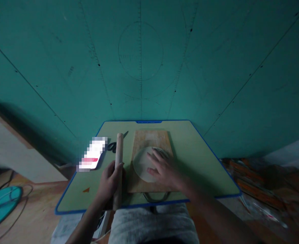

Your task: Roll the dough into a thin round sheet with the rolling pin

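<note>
I have the left hand (pixel 111 181) closed around a wooden rolling pin (pixel 119 152), pin pointing lengthwise away from me; can't tell if it's lifted off the table (pixel 200 159). My right hand (pixel 163 169) is spread loosely, palm down, over the right part of a flat dough round (pixel 141 166); fingertips look to be touching it. Dough shows mostly left of that hand, on a wooden board (pixel 151 135) that extends beyond the fingers. Scissors (pixel 112 146) beyond the left hand, partly hidden by the pin. Left of that hand, farther out: phone (pixel 95 152), screen pixelated. Small orange triangle (pixel 86 190) near the left wrist, on its left.
</note>
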### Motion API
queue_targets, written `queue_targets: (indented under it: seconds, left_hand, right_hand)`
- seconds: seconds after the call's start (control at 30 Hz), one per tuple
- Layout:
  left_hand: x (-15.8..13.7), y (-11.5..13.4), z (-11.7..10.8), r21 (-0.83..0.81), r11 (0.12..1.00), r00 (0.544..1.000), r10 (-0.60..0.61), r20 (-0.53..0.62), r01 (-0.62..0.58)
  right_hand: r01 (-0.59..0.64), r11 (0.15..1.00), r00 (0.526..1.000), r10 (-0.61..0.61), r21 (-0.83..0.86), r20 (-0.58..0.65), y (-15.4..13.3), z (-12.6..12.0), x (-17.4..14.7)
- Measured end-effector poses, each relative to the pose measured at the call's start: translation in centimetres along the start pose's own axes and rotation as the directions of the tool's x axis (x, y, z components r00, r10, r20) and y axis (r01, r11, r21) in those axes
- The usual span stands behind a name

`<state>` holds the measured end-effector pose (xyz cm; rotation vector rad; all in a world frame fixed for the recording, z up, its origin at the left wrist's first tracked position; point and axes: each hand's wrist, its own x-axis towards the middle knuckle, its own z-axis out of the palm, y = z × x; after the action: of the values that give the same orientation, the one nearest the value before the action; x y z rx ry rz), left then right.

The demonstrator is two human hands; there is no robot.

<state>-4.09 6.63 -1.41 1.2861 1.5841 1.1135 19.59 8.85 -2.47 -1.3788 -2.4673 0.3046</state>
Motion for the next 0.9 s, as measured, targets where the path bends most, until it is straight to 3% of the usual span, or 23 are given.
queue_targets:
  seconds: [0.13,0.23,0.43,0.9]
  left_hand:
    - [0.0,0.1,0.0,0.011,1.0,1.0,0.004,-0.002,-0.004]
    - [-0.1,0.2,0.1,0.019,1.0,1.0,0.007,0.001,-0.007]
    - [0.0,0.0,0.2,0.017,1.0,1.0,0.01,0.009,-0.01]
    - [0.4,-0.8,-0.2,0.109,0.989,0.994,0.097,0.052,-0.102]
  right_hand:
    - [-0.139,0.99,0.988,0.138,-0.011,-0.072,1.6,0.6,-3.9]
    - [-0.186,0.983,0.978,0.184,-0.007,-0.097,2.4,0.8,-5.0]
    - [-0.118,0.993,0.992,0.118,0.002,-0.053,3.2,0.0,-4.7]
    - [-0.155,0.985,0.987,0.158,0.081,-0.029,3.2,-0.3,-4.1]
